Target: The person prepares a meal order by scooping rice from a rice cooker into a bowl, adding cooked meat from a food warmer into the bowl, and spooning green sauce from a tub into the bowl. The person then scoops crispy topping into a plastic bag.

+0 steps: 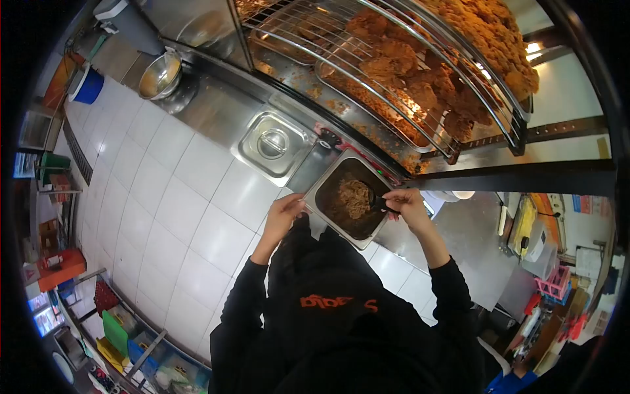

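A deep rectangular steel pan [333, 225] is in front of my body at the counter's edge. In it lies a heap of brown, shredded-looking food [354, 198], with dark liquid or residue around it. My left hand [286, 214] is closed on the pan's near left corner, thumb and fingers at the rim. My right hand [405, 207] is wrapped around the handle of a black utensil [379, 203] at the pan's right side. The utensil's head reaches into the food, so its exact shape is hard to make out.
Left of the pan is a lidded steel container [273, 146]. Beyond the counter, a display case holds wire racks [394, 92] and trays of fried food [387, 59]. A metal bowl [160, 77] stands farther left. Steel worktop [469, 240] extends right; white floor tiles [170, 217] lie left.
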Available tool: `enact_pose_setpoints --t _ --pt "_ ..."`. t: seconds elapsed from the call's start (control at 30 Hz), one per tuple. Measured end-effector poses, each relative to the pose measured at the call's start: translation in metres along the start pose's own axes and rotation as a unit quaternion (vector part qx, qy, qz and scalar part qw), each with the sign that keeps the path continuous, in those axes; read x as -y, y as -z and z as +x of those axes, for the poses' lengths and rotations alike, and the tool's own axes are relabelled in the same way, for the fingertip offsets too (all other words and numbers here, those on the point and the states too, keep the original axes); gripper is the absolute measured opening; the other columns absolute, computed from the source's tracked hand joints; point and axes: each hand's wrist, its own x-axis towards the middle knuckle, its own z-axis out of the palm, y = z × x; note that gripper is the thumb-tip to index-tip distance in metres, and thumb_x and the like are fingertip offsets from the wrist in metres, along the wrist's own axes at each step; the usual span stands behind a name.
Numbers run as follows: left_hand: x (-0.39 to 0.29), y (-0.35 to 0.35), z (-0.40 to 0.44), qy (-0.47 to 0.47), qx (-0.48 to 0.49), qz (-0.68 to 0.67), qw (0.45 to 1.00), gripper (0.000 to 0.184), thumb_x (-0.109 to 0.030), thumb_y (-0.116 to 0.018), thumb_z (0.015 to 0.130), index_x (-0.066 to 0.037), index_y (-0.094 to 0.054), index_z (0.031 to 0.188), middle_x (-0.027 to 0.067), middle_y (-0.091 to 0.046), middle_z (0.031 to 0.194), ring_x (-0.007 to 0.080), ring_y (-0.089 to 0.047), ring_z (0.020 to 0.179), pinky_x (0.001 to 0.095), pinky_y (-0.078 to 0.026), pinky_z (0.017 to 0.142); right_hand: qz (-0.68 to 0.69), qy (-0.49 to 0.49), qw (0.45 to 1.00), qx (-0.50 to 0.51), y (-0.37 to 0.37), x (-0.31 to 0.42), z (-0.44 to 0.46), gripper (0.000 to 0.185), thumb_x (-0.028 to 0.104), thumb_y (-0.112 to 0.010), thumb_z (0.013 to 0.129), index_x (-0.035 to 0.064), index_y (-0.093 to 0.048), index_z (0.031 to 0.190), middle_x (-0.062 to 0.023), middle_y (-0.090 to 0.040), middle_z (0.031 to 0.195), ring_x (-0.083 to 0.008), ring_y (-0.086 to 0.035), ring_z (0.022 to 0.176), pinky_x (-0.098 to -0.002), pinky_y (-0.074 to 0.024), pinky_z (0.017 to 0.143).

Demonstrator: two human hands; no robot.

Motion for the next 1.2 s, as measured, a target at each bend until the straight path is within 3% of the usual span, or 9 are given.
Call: enact_pose_setpoints --t 0.23,0.3,0.57,0.8,0.97,1.03,1.1,1.13,1.2 --pt "0.012 -0.003 0.001 -0.006 0.014 0.007 1.000 0.028 -0.017 -0.052 0.082 0.002 -0.056 0.101 0.0031 -0.060 0.071 0.0081 -0.048 0.059 0.0212 -0.035 0.051 0.110 0.012 0.992 -0.052 0.019 -0.004 -0.052 0.012 -0.005 -0.054 0.073 -0.0070 -0.059 0.083 -0.0095 -0.056 0.059 -0.0129 -0.050 0.044 -0.0228 -0.0360 0.039" --pt "0.013 -0.004 0.001 0.011 -0.035 0.010 0.999 0.025 -0.018 -0.050 0.084 0.000 -0.056 0.100 0.0001 -0.054 0.070 0.0080 -0.050 0.062 0.0207 -0.037 0.054 0.161 0.000 0.985 -0.061 0.028 -0.003 -0.070 0.012 -0.005 -0.053 0.072 -0.0078 -0.059 0.082 -0.0097 -0.056 0.059 -0.0132 -0.050 0.044 -0.0235 -0.0360 0.040" --pt "-0.009 0.021 0.011 -0.029 -0.130 0.059 0.989 0.030 -0.030 -0.046 0.086 -0.006 -0.058 0.098 0.0011 -0.060 0.082 0.0058 -0.043 0.063 0.0179 -0.032 0.054 0.195 0.021 0.955 -0.221 0.105 -0.017 -0.130 0.012 -0.002 -0.054 0.073 -0.0060 -0.059 0.083 -0.0105 -0.057 0.060 -0.0129 -0.048 0.042 -0.0226 -0.0350 0.037" --pt "-0.023 0.012 0.009 -0.020 -0.171 0.059 0.983 0.028 -0.030 -0.046 0.086 -0.008 -0.059 0.097 0.0003 -0.058 0.082 0.0058 -0.042 0.064 0.0180 -0.031 0.054 0.066 0.106 0.932 -0.341 0.195 -0.031 -0.108 0.015 -0.002 -0.053 0.074 -0.0067 -0.060 0.086 -0.0081 -0.058 0.061 -0.0109 -0.050 0.045 -0.0213 -0.0368 0.038" --pt "-0.015 0.004 0.007 -0.006 -0.170 0.065 0.983 0.028 -0.030 -0.046 0.086 -0.008 -0.059 0.098 0.0002 -0.058 0.081 0.0058 -0.042 0.064 0.0182 -0.032 0.054 -0.146 0.095 0.881 -0.441 0.212 -0.036 -0.073 0.010 -0.001 -0.055 0.074 -0.0040 -0.062 0.080 -0.0067 -0.059 0.062 -0.0095 -0.053 0.049 -0.0225 -0.0410 0.043" --pt "-0.015 0.001 0.006 0.001 -0.171 0.064 0.983 0.028 -0.030 -0.046 0.086 -0.008 -0.059 0.098 0.0002 -0.058 0.081 0.0058 -0.042 0.064 0.0182 -0.032 0.055 -0.187 0.103 0.866 -0.452 0.208 -0.038 -0.068 0.009 -0.002 -0.055 0.072 -0.0017 -0.062 0.077 -0.0087 -0.060 0.062 -0.0144 -0.057 0.052 -0.0253 -0.0438 0.048" --pt "-0.016 -0.002 0.002 0.003 -0.182 0.065 0.981 0.024 -0.027 -0.046 0.085 -0.009 -0.060 0.094 -0.0015 -0.059 0.081 0.0050 -0.042 0.064 0.0179 -0.031 0.055 -0.389 0.214 0.758 -0.478 0.203 -0.038 -0.063 0.014 -0.004 -0.054 0.067 0.0009 -0.062 0.077 -0.0117 -0.060 0.065 -0.0220 -0.059 0.057 -0.0277 -0.0445 0.052" --pt "-0.015 -0.003 0.001 0.004 -0.184 0.065 0.981 0.024 -0.027 -0.046 0.085 -0.009 -0.060 0.094 -0.0015 -0.059 0.081 0.0050 -0.042 0.064 0.0179 -0.031 0.055 -0.379 0.206 0.766 -0.476 0.198 -0.035 -0.065 0.019 -0.004 -0.054 0.063 0.0032 -0.062 0.078 -0.0132 -0.059 0.070 -0.0285 -0.058 0.064 -0.0314 -0.0444 0.055" --pt "-0.015 -0.003 -0.001 -0.010 -0.186 0.059 0.981 0.024 -0.027 -0.046 0.085 -0.009 -0.060 0.094 -0.0013 -0.059 0.081 0.0052 -0.042 0.064 0.0179 -0.031 0.055 -0.412 0.199 0.758 -0.466 0.190 -0.029 -0.068 0.019 -0.004 -0.054 0.063 0.0034 -0.062 0.078 -0.0131 -0.059 0.070 -0.0282 -0.058 0.064 -0.0318 -0.0445 0.055"
